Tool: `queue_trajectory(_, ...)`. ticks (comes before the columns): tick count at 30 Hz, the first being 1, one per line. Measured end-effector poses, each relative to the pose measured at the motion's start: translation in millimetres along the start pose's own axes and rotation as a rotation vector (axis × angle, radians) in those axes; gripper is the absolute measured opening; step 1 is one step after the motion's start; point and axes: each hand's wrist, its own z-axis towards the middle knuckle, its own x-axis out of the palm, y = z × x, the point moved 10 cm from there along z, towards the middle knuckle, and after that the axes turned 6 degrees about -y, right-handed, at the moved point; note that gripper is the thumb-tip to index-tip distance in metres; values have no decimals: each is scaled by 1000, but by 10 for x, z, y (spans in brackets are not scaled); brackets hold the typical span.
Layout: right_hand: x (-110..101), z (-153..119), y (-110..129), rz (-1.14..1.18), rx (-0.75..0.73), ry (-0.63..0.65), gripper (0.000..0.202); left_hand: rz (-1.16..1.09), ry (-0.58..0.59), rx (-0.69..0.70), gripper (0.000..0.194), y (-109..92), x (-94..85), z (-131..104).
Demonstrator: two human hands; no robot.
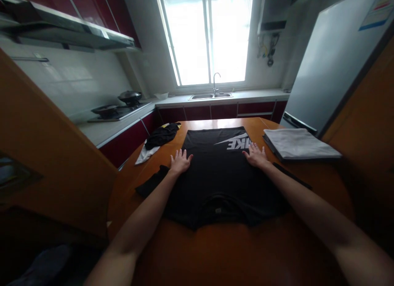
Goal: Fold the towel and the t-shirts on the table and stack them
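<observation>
A black T-shirt [215,171] lies spread flat on the wooden table, its neckline toward me and its hem toward the window. White NIKE lettering with a swoosh shows upside down near the hem on the right. My left hand [181,162] rests with fingers spread on the shirt's left edge. On the opposite edge, beside the lettering, my right hand [256,155] lies flat, fingers apart. Neither hand grips the cloth. Both sleeves stick out sideways, the right one partly hidden behind my forearm.
Folded grey and dark cloths [301,144] are stacked at the table's right. Crumpled black and white clothing [161,137] lies at the far left of the wooden table [227,253]. Beyond are a counter with a sink [211,96], a stove with pans [129,98], and a fridge [329,68].
</observation>
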Motion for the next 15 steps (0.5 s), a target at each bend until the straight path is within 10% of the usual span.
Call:
queue_trajectory(7,-85,-907,1036,129,-318,-1,70,-95,89,505,72,-1039,83,-934)
queue_trajectory(15,68,-1562,1379,167,-453,70,67,-77,145,576,73,-1206,173,-1289)
